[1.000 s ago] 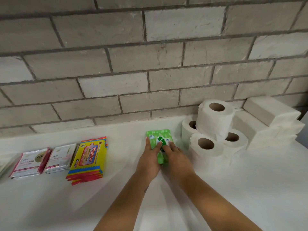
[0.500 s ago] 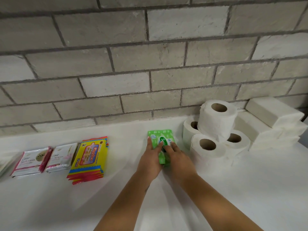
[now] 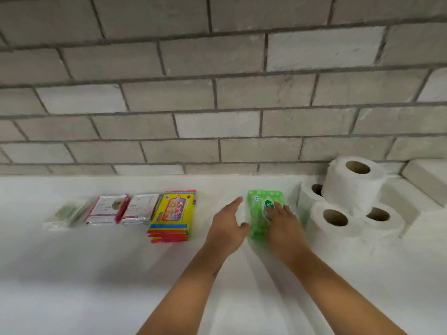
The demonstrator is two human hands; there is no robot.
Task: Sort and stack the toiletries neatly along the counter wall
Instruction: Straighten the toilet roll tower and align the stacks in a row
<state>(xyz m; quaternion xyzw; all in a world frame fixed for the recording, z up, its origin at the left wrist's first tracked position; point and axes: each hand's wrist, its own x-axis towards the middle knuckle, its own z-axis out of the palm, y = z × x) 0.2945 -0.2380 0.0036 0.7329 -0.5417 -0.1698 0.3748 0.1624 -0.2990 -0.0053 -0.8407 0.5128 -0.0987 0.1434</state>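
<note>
Both forearms are bare, with no sleeves showing; the left hand [image 3: 226, 227] and right hand [image 3: 285, 227] wear no gloves or rings.

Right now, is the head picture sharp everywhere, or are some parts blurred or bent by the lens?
Head view: the wall's mortar lines bow from wide-angle distortion; the clear packet at far left is smeared and unreadable; the green wipes pack under the right hand is slightly blurred; the toilet rolls look soft but recognisable; lighting is even, with faint shadows under both arms.
</note>
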